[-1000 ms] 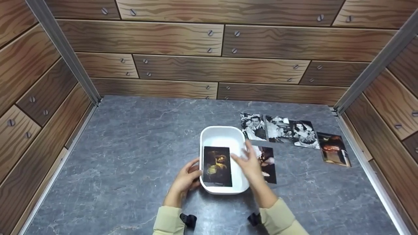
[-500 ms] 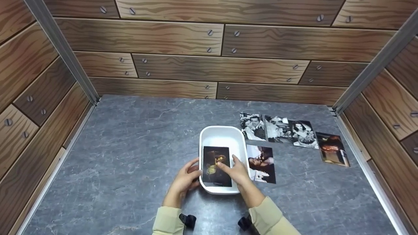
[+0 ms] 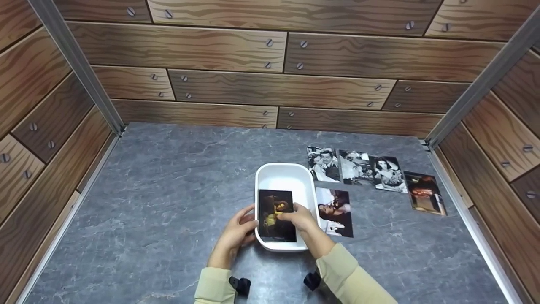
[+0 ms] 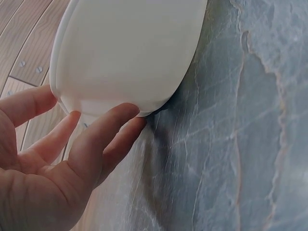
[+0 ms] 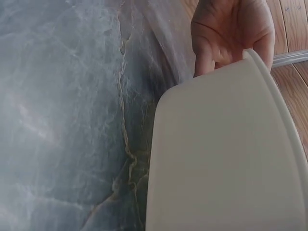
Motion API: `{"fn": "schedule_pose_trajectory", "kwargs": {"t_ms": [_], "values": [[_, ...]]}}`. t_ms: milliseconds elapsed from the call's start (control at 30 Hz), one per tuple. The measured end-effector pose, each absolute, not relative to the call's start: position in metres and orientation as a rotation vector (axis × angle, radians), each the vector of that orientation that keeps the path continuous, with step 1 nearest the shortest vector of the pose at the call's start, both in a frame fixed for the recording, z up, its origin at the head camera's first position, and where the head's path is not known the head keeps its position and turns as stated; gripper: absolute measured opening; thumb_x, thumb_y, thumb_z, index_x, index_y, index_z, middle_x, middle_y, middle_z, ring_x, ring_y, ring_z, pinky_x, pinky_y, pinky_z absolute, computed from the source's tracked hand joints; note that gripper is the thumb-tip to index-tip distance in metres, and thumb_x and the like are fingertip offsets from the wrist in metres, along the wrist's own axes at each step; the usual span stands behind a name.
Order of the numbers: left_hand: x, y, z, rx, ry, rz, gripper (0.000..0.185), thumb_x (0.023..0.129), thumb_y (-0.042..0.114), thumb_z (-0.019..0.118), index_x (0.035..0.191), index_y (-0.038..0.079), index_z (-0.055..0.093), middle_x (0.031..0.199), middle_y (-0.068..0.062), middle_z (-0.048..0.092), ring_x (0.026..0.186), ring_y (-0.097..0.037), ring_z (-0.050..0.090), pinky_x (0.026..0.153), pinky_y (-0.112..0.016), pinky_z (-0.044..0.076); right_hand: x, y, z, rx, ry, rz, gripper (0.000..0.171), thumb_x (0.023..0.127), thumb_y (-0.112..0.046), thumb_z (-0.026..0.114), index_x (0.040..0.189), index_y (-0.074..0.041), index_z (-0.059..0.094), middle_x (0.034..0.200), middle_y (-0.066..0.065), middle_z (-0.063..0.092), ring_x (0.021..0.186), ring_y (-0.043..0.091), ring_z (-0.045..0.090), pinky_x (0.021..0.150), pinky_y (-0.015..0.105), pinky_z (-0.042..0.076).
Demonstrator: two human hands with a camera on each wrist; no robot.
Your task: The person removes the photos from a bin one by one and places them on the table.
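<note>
Head view: low in the middle of the frame, the right hand [image 3: 301,219] has come back from the table and now rests straight fingers on the dark photo [image 3: 276,215] in the near end of the white tub [image 3: 287,179], pressing it down. The left hand [image 3: 236,232] still steadies the tub's near left wall with relaxed, open fingers. Further off to the right, five more photos [image 3: 371,169] lie on the grey table [image 3: 168,190].

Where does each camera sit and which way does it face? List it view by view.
Head: high, looking down at the table, tub, photos; both hands and sleeves show.
Left wrist: low beside the tub, facing its wall; left hand shows.
Right wrist: low by the tub, facing its wall; right hand shows.
All share the tub.
</note>
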State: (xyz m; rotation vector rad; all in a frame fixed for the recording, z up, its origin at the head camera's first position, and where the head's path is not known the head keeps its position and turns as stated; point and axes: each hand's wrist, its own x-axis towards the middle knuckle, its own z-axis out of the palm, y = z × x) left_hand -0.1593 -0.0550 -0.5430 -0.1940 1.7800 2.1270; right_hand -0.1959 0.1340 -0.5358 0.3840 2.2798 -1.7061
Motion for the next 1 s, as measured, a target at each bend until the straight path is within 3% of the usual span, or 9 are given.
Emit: {"fn": "schedule_pose_trajectory", "kwargs": {"t_ms": [133,300,467,867,1000], "values": [[-0.160,-0.056,-0.546,-0.169,1.766,2.149,0.060,0.091,0.004,0.056,0.147,0.002,0.036,0.142,-0.029,0.045,0.095,-0.016,0.062,0.058,-0.019,0.052,-0.197,0.131,-0.536,0.394,2.321,-1.696,0.068,0.071,-0.001,0.064,0.132,0.018,0.044,0.122,0.032,0.058,0.106,0.034,0.057,0.104,0.044,0.043],[-0.160,-0.055,-0.547,-0.170,1.755,2.161,0.060,0.090,0.003,0.056,0.147,0.002,0.036,0.141,-0.029,0.046,0.094,-0.015,0.061,0.058,-0.019,0.052,-0.194,0.130,-0.535,0.449,2.430,-1.586,0.074,0.069,-0.006,0.065,0.136,0.015,0.041,0.132,0.035,0.049,0.120,0.042,0.049,0.107,0.046,0.040],[-0.160,-0.055,-0.547,-0.179,1.765,2.156,0.060,0.090,0.004,0.056,0.147,0.003,0.036,0.140,-0.030,0.046,0.092,-0.015,0.061,0.058,-0.019,0.053,-0.193,0.129,-0.534,0.464,2.512,-1.510,0.075,0.071,-0.013,0.070,0.137,0.011,0.044,0.136,0.037,0.041,0.123,0.044,0.042,0.108,0.049,0.036],[-0.160,-0.056,-0.545,-0.172,1.756,2.153,0.060,0.090,0.004,0.057,0.147,0.004,0.037,0.141,-0.028,0.046,0.094,-0.015,0.062,0.060,-0.021,0.054,-0.185,0.133,-0.530,0.364,2.600,-1.517,0.069,0.078,-0.015,0.072,0.136,0.010,0.045,0.136,0.035,0.043,0.128,0.047,0.041,0.111,0.053,0.033],[-0.159,-0.056,-0.545,-0.174,1.751,2.153,0.060,0.090,0.004,0.057,0.147,0.004,0.037,0.142,-0.029,0.046,0.093,-0.015,0.062,0.058,-0.019,0.053,-0.184,0.135,-0.530,0.310,2.606,-1.589,0.065,0.076,-0.007,0.070,0.134,0.009,0.046,0.129,0.032,0.048,0.116,0.042,0.051,0.099,0.046,0.046]]}}
